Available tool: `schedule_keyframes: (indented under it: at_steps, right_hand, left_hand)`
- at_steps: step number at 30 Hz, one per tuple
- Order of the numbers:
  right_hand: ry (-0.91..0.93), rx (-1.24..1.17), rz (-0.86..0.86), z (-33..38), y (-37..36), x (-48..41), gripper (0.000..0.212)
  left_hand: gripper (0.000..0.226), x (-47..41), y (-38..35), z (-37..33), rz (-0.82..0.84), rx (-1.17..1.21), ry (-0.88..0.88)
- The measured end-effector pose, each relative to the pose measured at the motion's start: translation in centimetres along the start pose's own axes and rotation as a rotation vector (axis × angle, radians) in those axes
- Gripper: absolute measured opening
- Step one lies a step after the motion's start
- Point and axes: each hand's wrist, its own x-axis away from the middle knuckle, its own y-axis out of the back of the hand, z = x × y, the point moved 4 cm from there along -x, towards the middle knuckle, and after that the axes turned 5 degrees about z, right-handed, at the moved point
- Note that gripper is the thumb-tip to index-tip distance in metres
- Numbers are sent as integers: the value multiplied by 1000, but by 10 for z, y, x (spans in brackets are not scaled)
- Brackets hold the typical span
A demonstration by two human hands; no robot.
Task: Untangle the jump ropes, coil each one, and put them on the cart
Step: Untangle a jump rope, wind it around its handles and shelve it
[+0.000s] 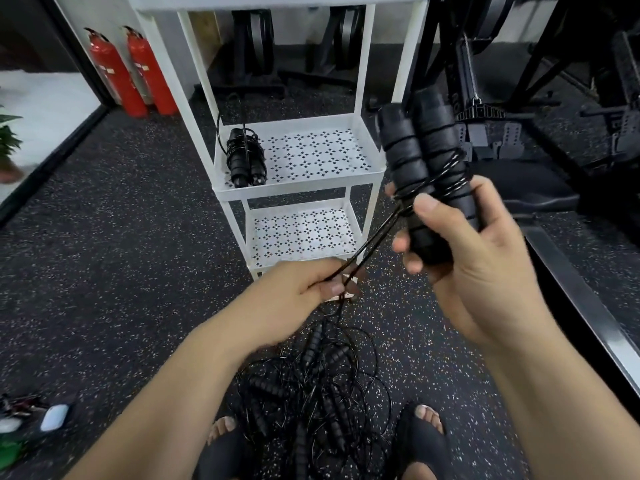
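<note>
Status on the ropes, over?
Right-hand grip holds paired handles, cord part-wound. Left-hand grip pinches cord taut. One coiled rope on cart; tangle underfoot.

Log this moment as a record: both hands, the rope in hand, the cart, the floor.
right hand: grips two handles held side by side, with cord wound round them
left hand: pinches the cord, which runs taut up to the handles
cart: white, one coiled rope at the left of a shelf
pile: tangled ropes on the floor between the feet
extinguishers: two, red, left of the cart
</note>
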Motion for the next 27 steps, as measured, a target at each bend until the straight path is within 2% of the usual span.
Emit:
schedule_keyframes:
  at_steps: [5,9,15,21,24,27]
  right_hand:
    - [55,92,-16,8,5,0,32]
    - [73,136,-30,11,10,-1,31]
    - [37,164,-40,7,11,-2,33]
    - [29,170,-37,5,13,-2,30]
    - [47,164,-40,9,15,-2,27]
    - [51,174,-45,12,18,-2,25]
  left_hand:
    - [26,3,19,19,-136,-1,99]
    - [26,5,30,38,-146,-130,203]
    - [22,5,38,79,-1,-457,506]
    - [18,5,43,101,-28,-546,676]
    - [16,4,44,118,-18,-513,774]
    - [25,5,46,136,27,-519,882]
